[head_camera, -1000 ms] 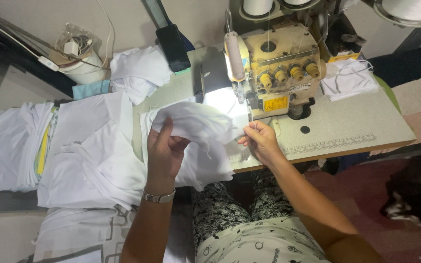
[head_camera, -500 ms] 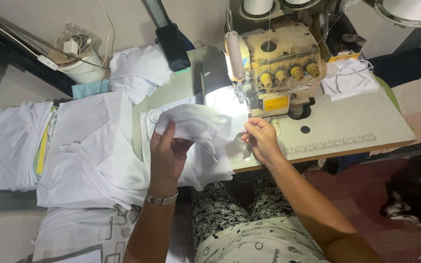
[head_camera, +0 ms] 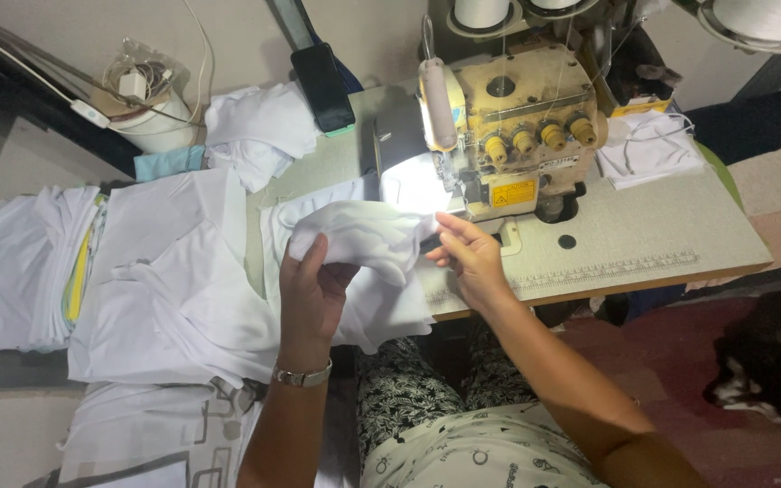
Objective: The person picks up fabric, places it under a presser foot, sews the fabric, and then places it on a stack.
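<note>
At the front edge of the sewing surface (head_camera: 644, 244), the left hand (head_camera: 314, 289) grips a bunched fold of the white cloth (head_camera: 363, 239), lifted just ahead of the cream overlock machine (head_camera: 517, 136). Right hand (head_camera: 467, 258) pinches the cloth's other end beside the lit needle area, fingers closed on the fabric. On the machine's front sits a small yellow rectangular warning label (head_camera: 512, 192), below four yellow dials (head_camera: 540, 138); a dark phone (head_camera: 323, 88) lies behind.
</note>
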